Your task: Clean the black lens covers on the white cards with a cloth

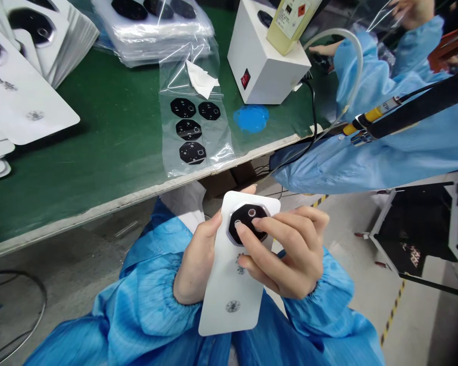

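My left hand (pixel 198 259) is closed around the left edge of a white phone back cover (pixel 229 292), held tilted above my lap. Near the cover's top sits a black octagonal camera lens plate (pixel 246 211) with a raised clear rim. My right hand (pixel 290 249) lies over it from the right, fingers apart, two fingertips pressing on the black plate. Part of the plate and some printing on the cover are hidden beneath those fingers. On the bench beyond, a clear plastic bag (pixel 217 137) bears several black octagonal lens plates (pixel 189 130).
Stacked white phone covers (pixel 30 112) stand at the left of the green bench (pixel 110 152). Behind are clear trays (pixel 156 35), a white scrap (pixel 202 79), and a white box (pixel 263 71) carrying a yellowish bottle (pixel 290 25). A co-worker in blue (pixel 404 147) and a black cart (pixel 416 229) are at right.
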Demonstrator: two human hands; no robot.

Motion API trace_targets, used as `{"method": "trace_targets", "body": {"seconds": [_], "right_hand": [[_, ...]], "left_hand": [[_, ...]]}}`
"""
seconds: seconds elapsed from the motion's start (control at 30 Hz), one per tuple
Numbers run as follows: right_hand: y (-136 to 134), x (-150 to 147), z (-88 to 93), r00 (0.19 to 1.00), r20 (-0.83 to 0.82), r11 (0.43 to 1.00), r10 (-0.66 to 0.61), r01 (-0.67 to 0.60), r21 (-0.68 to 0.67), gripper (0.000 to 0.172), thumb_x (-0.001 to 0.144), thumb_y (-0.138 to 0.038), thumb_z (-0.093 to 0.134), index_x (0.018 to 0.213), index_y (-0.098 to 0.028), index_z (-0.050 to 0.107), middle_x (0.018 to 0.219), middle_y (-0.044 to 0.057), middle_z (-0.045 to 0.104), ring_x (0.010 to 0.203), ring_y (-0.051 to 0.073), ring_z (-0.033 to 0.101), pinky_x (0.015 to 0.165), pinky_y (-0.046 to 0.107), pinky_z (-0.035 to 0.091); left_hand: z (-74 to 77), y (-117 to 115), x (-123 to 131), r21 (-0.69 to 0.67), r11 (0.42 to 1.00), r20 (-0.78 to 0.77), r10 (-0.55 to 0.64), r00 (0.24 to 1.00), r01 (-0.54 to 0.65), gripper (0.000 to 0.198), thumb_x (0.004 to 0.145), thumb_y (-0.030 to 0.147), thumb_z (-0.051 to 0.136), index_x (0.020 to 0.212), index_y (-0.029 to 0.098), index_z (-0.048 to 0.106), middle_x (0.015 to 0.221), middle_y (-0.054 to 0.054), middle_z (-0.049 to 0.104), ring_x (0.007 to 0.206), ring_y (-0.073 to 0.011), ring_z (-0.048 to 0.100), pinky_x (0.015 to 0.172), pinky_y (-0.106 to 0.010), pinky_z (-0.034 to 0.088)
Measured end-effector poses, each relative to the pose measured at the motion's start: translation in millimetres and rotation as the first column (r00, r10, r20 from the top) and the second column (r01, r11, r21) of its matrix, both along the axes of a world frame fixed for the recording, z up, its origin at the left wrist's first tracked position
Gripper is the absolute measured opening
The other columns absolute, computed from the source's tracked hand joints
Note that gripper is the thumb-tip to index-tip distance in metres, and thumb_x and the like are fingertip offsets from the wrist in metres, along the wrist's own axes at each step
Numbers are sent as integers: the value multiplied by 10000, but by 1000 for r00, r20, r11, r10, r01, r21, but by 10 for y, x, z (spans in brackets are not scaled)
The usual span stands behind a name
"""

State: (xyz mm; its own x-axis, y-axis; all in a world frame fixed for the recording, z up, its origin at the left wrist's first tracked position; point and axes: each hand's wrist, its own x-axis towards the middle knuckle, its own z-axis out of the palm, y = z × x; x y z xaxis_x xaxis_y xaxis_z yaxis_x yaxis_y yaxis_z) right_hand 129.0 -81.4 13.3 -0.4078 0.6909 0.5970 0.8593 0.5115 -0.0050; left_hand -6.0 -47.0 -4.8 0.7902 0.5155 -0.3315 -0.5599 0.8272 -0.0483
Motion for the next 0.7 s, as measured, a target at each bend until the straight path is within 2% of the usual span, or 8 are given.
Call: {"method": "trace_targets", "body": {"seconds": [0.13, 0.37, 0.5, 0.6, 0.7], "right_hand": [[-4, -7, 26, 1000, 2, 1000, 1, -1, 6, 250, 872, -369, 493, 867, -199, 676, 802, 54, 612, 737, 176, 540, 644, 380, 389], [-2, -18, 14, 1000, -16, 1000, -2, 2, 16, 265, 868, -373, 497, 904, -181, 677, 813, 60, 564, 721, 169, 546, 655, 386, 392], [-40, 8, 44, 979, -200, 998, 32, -42, -44, 270, 871, -331, 472, 984, -140, 625, 883, 73, 533, 762, 188, 572, 630, 401, 441], [-64, 31, 95, 897, -437, 990, 71, -115, -75, 142, 823, -184, 507, 935, -136, 580, 932, 84, 530, 783, 199, 601, 595, 407, 491], [-78, 27, 124, 813, -579, 994, 63, -105, -40, 60, 790, -128, 530, 819, -173, 559, 925, 68, 535, 734, 180, 599, 568, 404, 510]], "left_hand": [[-12, -29, -8, 64, 998, 10, 15, 1000, -15, 393, 821, 366, 442, 1176, 298, 597, 951, -18, 690, 840, -145, 640, 810, -246, 435], [-6, -24, -29, 44, 999, -49, -13, 999, 15, 404, 809, 376, 484, 1201, 331, 569, 990, -9, 691, 913, -143, 635, 851, -240, 431], [22, -34, -62, 33, 999, -40, -39, 998, 40, 418, 817, 376, 490, 1229, 338, 546, 970, 7, 698, 937, -170, 632, 856, -267, 439], [80, -41, -87, 36, 999, -22, -18, 1000, 19, 380, 826, 380, 486, 1189, 330, 585, 945, 5, 708, 888, -181, 644, 804, -277, 456], [131, -50, -113, 61, 998, 9, -26, 1000, 25, 400, 838, 399, 467, 1223, 333, 555, 977, -8, 707, 854, -216, 652, 742, -322, 476]]}}
